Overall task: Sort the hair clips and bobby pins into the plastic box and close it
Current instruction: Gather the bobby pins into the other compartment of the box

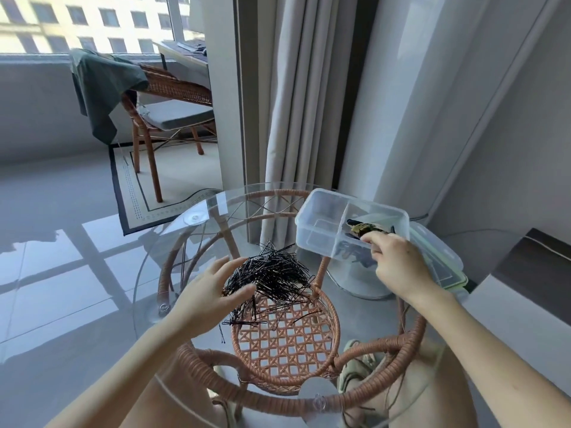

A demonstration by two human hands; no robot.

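Observation:
A heap of black bobby pins [275,276] lies on the round glass table [173,242]. My left hand [213,291] rests against the heap's left side, fingers spread and fairly straight. A clear plastic box [324,230] with a divider stands at the table's far right, open. My right hand [398,264] pinches a gold and black hair clip [363,227] over the box's right compartment, where several dark clips [355,253] lie. The left compartment looks bare. The box's lid [438,257] with a green rim lies just right of the box, partly behind my right hand.
Under the glass sits a rattan frame with a woven lower shelf [284,341]. A few stray pins [247,322] lie near the heap's front. Curtains [293,118] hang behind the table. A rattan chair [167,103] with a green cloth stands far left.

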